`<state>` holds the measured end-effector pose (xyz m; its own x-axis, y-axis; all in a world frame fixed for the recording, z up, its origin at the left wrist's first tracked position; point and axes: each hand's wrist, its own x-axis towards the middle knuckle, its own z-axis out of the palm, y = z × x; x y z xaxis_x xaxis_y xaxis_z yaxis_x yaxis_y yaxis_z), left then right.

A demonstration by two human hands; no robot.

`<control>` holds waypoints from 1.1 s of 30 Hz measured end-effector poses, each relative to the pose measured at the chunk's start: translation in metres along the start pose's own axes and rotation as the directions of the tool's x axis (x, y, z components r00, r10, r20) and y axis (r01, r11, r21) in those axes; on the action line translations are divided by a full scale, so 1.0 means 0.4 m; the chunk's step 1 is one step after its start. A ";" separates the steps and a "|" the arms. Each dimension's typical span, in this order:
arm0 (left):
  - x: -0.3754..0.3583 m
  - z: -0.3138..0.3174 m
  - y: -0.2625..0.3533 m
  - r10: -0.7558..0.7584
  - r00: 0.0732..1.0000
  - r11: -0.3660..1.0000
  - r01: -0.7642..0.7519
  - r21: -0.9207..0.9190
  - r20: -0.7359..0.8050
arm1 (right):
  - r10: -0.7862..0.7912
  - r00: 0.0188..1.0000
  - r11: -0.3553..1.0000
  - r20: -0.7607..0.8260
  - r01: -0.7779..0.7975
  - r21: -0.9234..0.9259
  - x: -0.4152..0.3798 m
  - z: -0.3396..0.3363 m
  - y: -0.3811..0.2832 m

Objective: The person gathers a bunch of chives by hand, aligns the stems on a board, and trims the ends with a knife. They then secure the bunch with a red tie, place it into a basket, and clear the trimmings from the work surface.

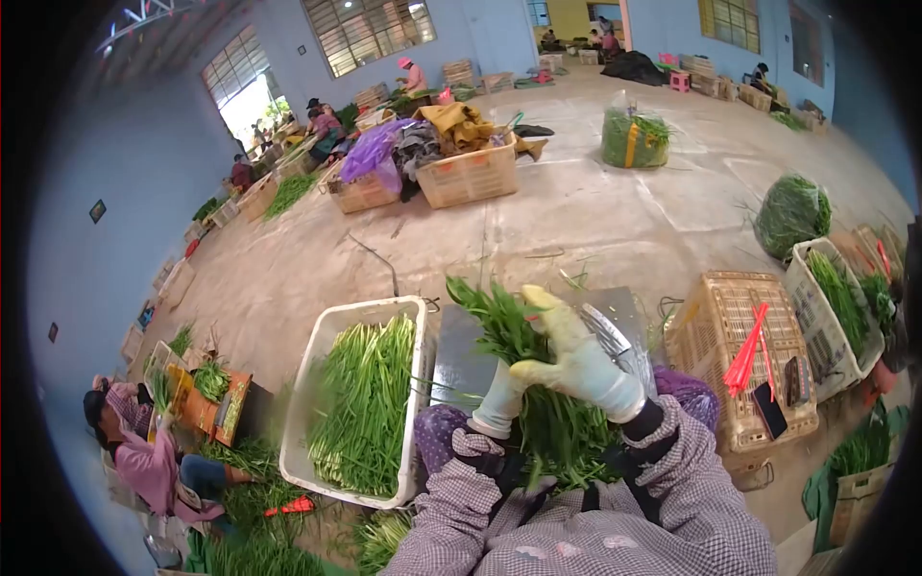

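A bunch of long green leafy stalks runs between my two gloved hands, its leaves hanging down over my lap. My left hand is closed around the bunch from the left. The fingers of my right hand are spread apart, with the thumb across the front of the stalks and the palm against them. Behind the hands lies a grey metal plate, and a shiny metal blade-like piece rests at its right. A white crate full of green stalks stands just left of my hands.
An upturned tan crate on the right bears red strips and a phone. Beyond it is a white crate of greens. A person sits at the lower left. Farther off stand crates with cloths and bagged greens.
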<state>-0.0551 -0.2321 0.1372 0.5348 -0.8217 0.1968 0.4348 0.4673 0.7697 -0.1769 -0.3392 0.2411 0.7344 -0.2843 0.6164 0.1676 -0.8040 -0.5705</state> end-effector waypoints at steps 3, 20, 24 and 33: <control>-0.037 0.019 0.045 -0.086 0.993 0.994 0.079 0.081 0.085 | 0.082 0.984 0.965 -0.160 -0.038 0.258 -0.009 -0.001 -0.015; -0.085 0.002 0.048 -0.135 0.984 0.990 0.129 0.057 0.113 | 0.445 0.865 0.700 0.233 -0.498 0.512 -0.032 0.064 0.013; -0.095 -0.023 0.032 -0.184 0.979 0.978 0.174 0.112 0.085 | 0.351 0.875 0.816 0.333 -0.460 0.349 -0.026 0.050 0.017; -0.103 -0.038 0.032 -0.255 0.967 0.963 0.255 0.082 -0.007 | 0.267 0.916 0.894 0.298 -0.351 0.278 -0.048 0.072 0.054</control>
<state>-0.0607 -0.1872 0.1296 0.4108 -0.9116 -0.0105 0.4958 0.2137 0.8417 -0.1685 -0.3359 0.2012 0.9137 -0.3199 0.2507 0.0747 -0.4742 -0.8773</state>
